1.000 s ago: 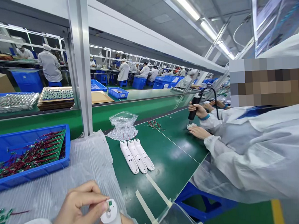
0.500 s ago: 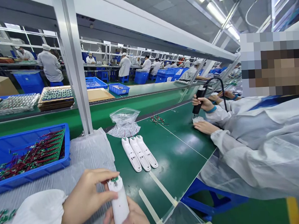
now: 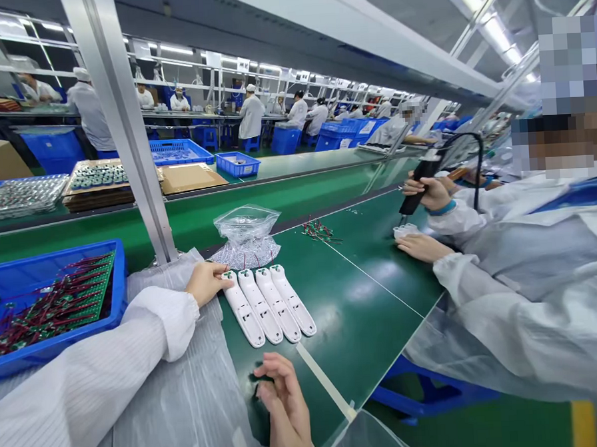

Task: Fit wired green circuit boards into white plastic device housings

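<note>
Several long white plastic housings (image 3: pixel 271 306) lie side by side, slanted, on the green bench mat. Each has a small green board at its far end, and thin red wires stick up there. My left hand (image 3: pixel 209 283) pinches the far end of the leftmost housing (image 3: pixel 244 313) between thumb and fingers. Nearer to me, my right hand (image 3: pixel 285 401) hovers over the mat, empty, its fingers loosely curved and apart.
A blue tray (image 3: pixel 119 293) of red-wired green boards stands at the left, by a metal post (image 3: pixel 128 126). Behind the housings sit a clear bag (image 3: pixel 247 243) and loose wired parts (image 3: pixel 319 231). At right, a co-worker's hand (image 3: pixel 427 193) holds a black corded tool (image 3: pixel 417 187).
The white housing that was in both hands now lies at the left end of the row. My right hand has let go; my left hand has moved forward with the housing.
</note>
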{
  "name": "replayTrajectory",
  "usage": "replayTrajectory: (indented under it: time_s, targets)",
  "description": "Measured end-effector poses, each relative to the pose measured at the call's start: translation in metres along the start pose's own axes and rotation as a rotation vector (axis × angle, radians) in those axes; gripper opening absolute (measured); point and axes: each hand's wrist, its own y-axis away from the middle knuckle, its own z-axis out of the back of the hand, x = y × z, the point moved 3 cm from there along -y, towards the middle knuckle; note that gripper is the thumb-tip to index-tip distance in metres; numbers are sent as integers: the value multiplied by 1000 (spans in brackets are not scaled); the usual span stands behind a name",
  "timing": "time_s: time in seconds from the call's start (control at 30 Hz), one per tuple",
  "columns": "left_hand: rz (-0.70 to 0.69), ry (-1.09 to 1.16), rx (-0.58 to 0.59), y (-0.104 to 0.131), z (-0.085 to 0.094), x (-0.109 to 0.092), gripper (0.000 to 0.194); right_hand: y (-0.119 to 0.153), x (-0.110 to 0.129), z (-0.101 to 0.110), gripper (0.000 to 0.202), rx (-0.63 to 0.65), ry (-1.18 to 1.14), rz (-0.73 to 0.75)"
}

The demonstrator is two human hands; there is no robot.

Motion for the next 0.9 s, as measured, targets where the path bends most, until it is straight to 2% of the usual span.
replayTrajectory:
  time_s: [0.1,0.17,0.23,0.3,0.37,0.43,0.47,0.53,0.6,0.67,0.7,0.77,0.83,0.9]
  targets:
    - [-43,-5,9,0,-1,-6,22,-3,-4,2,15,-5,-8,-3]
    - [-75,-23,-10,7,13,-19,26,-4,-2,3,14,-11,-15,-8]
    - [-116,-47,-49,25,40,-36,30,-4,3,1,13,-2,-34,-20]
    - [-166,-71,-97,56,76,-55,30,-3,9,-1,13,41,-43,-59]
    - [-207,-107,-123,96,114,-68,19,-3,13,-2,13,94,-29,-100]
    - [-305,-189,-159,143,146,-72,16,-5,12,-1,13,140,16,-104]
    - [-286,-230,-179,165,160,-68,15,-6,11,-1,12,164,48,-89]
    - [-148,-299,-222,207,180,-45,15,-7,10,-2,10,244,158,-44]
    - [69,-327,-222,241,191,-9,17,-2,16,-8,11,372,368,40]
    - [288,-264,-145,267,193,33,22,11,30,-21,14,547,623,140]
    - [361,-215,-125,275,192,52,24,22,38,-31,15,657,735,190]
    - [426,-185,-163,285,191,83,29,49,56,-55,17,896,868,267]
    - [433,-217,-231,285,191,105,33,80,68,-83,18,1097,946,343]
    - [425,-260,-273,279,189,120,35,110,68,-108,19,1251,1021,336]
